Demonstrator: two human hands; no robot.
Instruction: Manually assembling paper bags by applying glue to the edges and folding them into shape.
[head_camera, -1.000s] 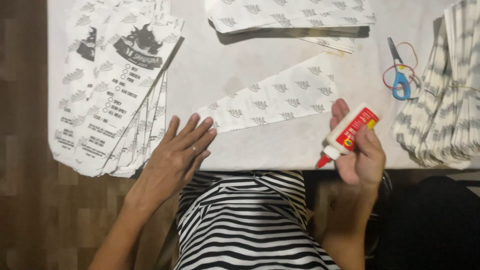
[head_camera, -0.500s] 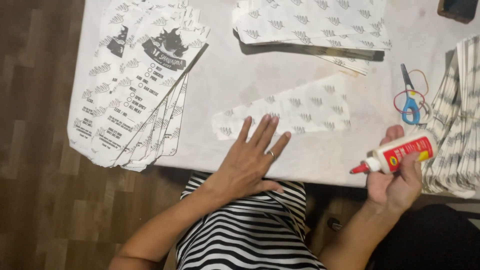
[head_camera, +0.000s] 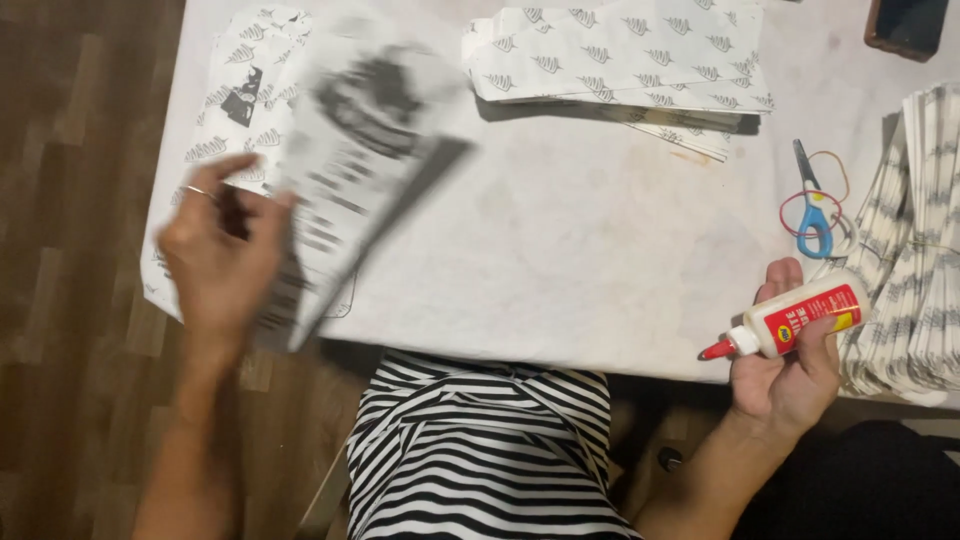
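My left hand (head_camera: 222, 258) grips a printed paper bag (head_camera: 350, 170) at the table's left side; the bag is blurred with motion and lies over the pile of printed bags (head_camera: 240, 100) there. My right hand (head_camera: 795, 360) holds a white glue bottle (head_camera: 800, 318) with a red label and red tip, lying sideways with the tip pointing left, just off the table's near edge. Nothing lies on the white tabletop (head_camera: 560, 240) between my hands.
A stack of flat leaf-patterned papers (head_camera: 620, 55) lies at the back. Blue-handled scissors (head_camera: 812, 205) with a rubber band rest at the right, beside a bundle of folded papers (head_camera: 915, 240). A dark object (head_camera: 905, 25) sits at the far right corner. Wooden floor lies left.
My left hand has lifted the folded leaf-patterned bag off the table's middle and swung it left onto the pile. The right hand still holds the glue bottle, in about the same place.
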